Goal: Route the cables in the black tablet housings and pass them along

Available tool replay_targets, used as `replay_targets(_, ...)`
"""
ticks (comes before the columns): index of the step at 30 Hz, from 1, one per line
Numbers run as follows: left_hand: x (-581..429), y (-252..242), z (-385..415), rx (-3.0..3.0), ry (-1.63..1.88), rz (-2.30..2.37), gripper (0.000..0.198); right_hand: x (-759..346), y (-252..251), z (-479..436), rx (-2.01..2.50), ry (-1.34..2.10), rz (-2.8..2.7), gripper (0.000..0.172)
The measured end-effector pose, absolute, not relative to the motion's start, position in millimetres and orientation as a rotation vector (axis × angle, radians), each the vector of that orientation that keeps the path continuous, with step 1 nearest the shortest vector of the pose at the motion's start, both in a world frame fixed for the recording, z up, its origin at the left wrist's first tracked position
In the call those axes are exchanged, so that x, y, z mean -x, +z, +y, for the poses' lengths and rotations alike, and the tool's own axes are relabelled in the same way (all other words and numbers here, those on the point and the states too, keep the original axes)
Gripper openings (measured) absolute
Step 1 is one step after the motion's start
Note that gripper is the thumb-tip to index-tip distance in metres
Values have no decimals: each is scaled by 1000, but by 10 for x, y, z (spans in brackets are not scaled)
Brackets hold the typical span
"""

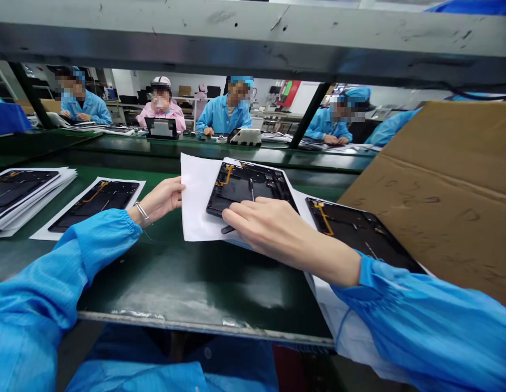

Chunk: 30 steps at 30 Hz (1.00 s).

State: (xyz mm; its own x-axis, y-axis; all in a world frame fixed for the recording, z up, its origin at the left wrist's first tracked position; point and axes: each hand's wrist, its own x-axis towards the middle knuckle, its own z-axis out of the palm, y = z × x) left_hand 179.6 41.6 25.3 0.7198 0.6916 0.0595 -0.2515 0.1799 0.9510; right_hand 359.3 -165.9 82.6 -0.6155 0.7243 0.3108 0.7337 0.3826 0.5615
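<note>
Blue sleeves (416, 321) reach over the green desk (187, 283). The left hand (154, 202) clamps the edge of a white paper sheet (197, 201) between thumb and fingers; the right hand (273, 234) lies flat, unclamped, on a black tablet back panel (248, 188) on that sheet, its long axis across the desk. Brown cardboard (444, 185) leans in beside another panel (359, 231).

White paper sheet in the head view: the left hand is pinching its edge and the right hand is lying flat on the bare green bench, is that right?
Not quite. The head view shows the right hand resting on the black device panel, not on the bare green bench. The left hand is pinching the edge of the white paper sheet, as you said.
</note>
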Motion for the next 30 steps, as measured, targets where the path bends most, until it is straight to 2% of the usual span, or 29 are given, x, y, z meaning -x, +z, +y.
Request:
replay_targets(4, -1799, 258, 450, -1203, 671, 455, 37, -3655, 886, -1643, 1235, -1333, -2373, 24)
replay_targets(7, -1805, 269, 459, -1188, 648, 460, 37, -3683, 916, -1642, 1093, -1463, -2275, 21)
replay_targets(11, -1816, 302, 435, -1176, 643, 441, 38, -3633, 860, -1614, 861, -1453, -2345, 14)
replay_targets(14, -1826, 326, 392, -1180, 657, 420, 36, -3548, 786, -1593, 795, -1414, -2381, 16)
replay_targets(18, -1847, 339, 296, -1186, 691, 413, 23, -3442, 700, -1597, 801, -1362, -2433, 18)
replay_targets(23, -1855, 427, 140, -1218, 804, 393, 19, -3441, 630, -1590, 823, -1136, -2426, 16)
replay_targets(30, -1680, 780, 25, -1458, 1024, 318, 54, -3743, 814, -1443, 1200, -471, -1673, 23)
